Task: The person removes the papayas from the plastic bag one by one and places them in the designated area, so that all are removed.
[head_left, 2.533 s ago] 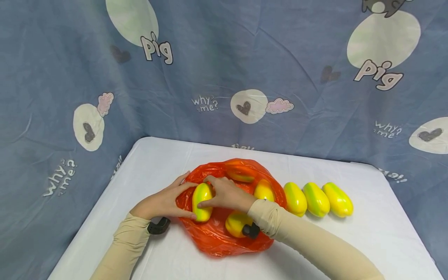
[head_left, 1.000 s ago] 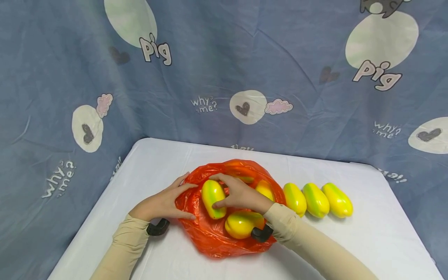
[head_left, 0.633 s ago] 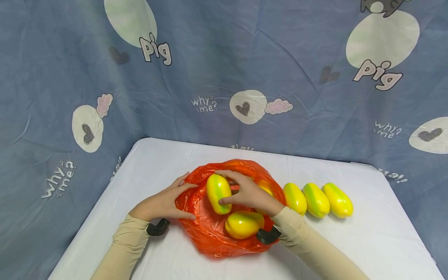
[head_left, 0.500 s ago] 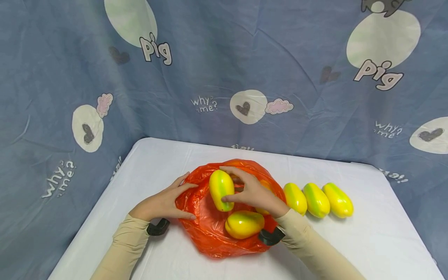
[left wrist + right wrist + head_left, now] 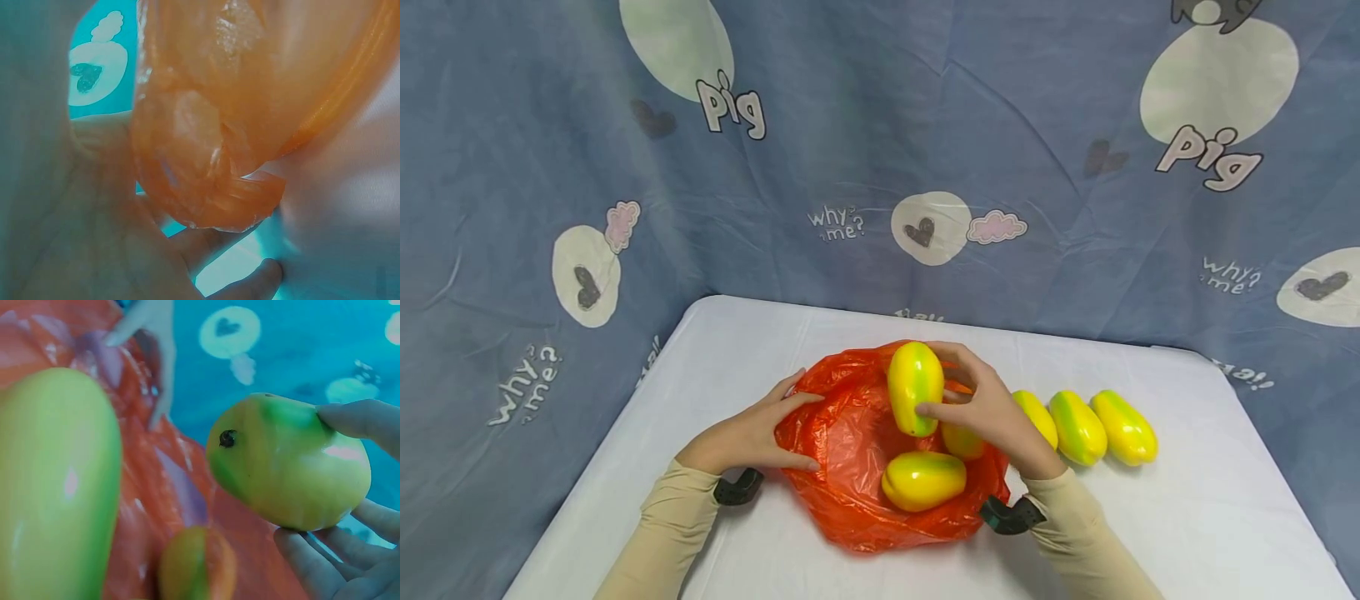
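A red plastic bag [image 5: 857,433] lies mouth up on the table. My right hand [image 5: 992,408] pinches a glossy yellow papaya [image 5: 914,387] with a green stripe, thumb in front and fingers behind, over the bag's far right part. In the right wrist view the held papaya [image 5: 287,462] shows its dark stem end. My left hand [image 5: 748,433] rests against the bag's left rim, fingers spread and fairly straight; its palm touches the plastic [image 5: 200,144] in the left wrist view. One papaya [image 5: 923,482] lies in the bag's front; another [image 5: 962,442] is partly hidden by my right hand.
Three papayas stand in a row right of the bag: a partly covered one [image 5: 1037,417], a middle one [image 5: 1078,427] and an outer one [image 5: 1123,427]. The white-covered table [image 5: 1210,500] meets a printed blue curtain [image 5: 1060,275] at the back and left.
My right hand has lifted the papaya from beside my left hand and carried it right and farther back across the bag's mouth. The left hand has stayed put.
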Motion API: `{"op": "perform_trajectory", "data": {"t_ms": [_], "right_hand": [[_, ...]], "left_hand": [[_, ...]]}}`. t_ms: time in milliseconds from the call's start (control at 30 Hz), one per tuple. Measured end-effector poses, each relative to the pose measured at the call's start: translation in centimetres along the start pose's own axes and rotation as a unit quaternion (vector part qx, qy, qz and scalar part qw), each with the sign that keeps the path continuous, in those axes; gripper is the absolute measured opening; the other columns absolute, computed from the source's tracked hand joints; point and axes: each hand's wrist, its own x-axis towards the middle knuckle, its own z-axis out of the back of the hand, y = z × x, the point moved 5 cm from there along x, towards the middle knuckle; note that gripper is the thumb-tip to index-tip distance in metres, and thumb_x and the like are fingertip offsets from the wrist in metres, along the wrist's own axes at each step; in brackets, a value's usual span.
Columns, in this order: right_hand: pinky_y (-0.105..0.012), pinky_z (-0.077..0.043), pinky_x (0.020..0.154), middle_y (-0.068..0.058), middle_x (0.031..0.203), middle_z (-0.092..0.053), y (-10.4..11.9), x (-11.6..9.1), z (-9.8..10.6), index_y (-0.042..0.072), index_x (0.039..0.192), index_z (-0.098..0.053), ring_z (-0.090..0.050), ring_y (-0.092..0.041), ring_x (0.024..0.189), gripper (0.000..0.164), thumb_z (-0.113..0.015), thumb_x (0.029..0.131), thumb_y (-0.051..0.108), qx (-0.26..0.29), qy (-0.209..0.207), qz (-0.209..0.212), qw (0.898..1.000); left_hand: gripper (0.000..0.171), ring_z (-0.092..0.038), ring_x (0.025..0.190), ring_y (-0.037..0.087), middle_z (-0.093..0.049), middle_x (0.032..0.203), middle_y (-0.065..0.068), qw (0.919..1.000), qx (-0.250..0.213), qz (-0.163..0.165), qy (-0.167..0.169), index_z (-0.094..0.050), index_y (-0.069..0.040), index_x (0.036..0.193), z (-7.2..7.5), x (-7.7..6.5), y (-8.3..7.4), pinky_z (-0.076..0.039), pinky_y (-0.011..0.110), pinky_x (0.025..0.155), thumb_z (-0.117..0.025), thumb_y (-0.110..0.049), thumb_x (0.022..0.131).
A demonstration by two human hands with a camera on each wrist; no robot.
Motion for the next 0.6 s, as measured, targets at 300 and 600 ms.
{"op": "perform_trajectory", "data": {"t_ms": [300, 600], "right_hand": [[-0.028, -0.058, 0.098, -0.006, 0.148, -0.055, -0.6, -1.8, 3.5, 0.022, 0.150, -0.051, -0.064, -0.021, 0.122, 0.073, -0.083, 0.085, 0.008, 0.036, -0.063, 0.025, 0.997], [-0.028, -0.057, 0.096, 0.002, 0.152, -0.051, -1.8, -3.6, 5.9, 0.026, 0.152, -0.049, -0.055, -0.019, 0.130, 0.071, -0.080, 0.089, 0.017, 0.006, -0.095, -0.010, 0.995]], "left_hand": [[0.094, -0.036, 0.150, 0.047, -0.011, 0.174, 0.013, 1.0000, 0.001, 0.003, 0.002, -0.052, -0.021, 0.149, -0.1, 0.1, 0.2, -0.044, 0.068, 0.110, -0.088, -0.061, 0.071], [0.094, -0.036, 0.150, 0.046, -0.011, 0.174, 0.012, 1.0000, 0.006, 0.006, 0.001, -0.052, -0.022, 0.149, -0.1, 0.0, 0.1, -0.045, 0.067, 0.110, -0.088, -0.060, 0.072]]}}
